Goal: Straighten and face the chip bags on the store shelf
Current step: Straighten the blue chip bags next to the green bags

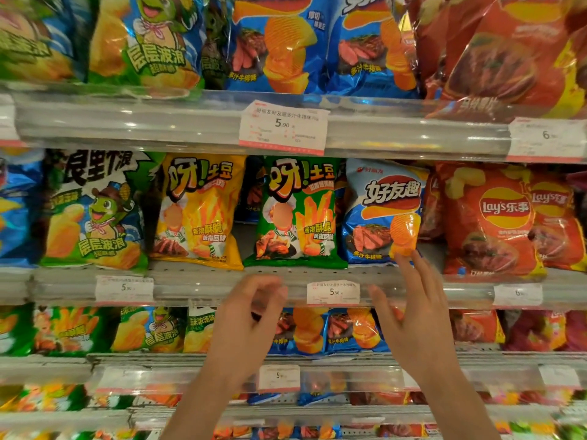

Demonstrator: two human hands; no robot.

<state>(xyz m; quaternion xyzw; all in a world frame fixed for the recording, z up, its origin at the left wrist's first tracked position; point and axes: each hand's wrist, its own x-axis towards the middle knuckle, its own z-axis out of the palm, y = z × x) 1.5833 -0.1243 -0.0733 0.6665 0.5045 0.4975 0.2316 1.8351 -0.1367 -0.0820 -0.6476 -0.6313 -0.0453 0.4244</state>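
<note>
On the middle shelf (pixel 203 282) a blue steak-flavour chip bag (pixel 382 211) stands upright between a green fries bag (pixel 297 214) and a red Lay's bag (pixel 490 220). A yellow fries bag (pixel 198 211) stands left of the green one. My right hand (pixel 413 309) is raised with fingers spread, its fingertips at the lower right corner of the blue bag, holding nothing. My left hand (pixel 251 322) hovers in front of the shelf edge below the green bag, fingers loosely curled and motion-blurred, with nothing in it.
A green turtle-mascot bag (pixel 95 211) stands at the left of the middle shelf. Blue, green and red bags fill the upper shelf (pixel 127 122) and lower shelves. Price tags (pixel 282 127) sit in clear strips along the shelf edges. A gap shows behind the yellow and green bags.
</note>
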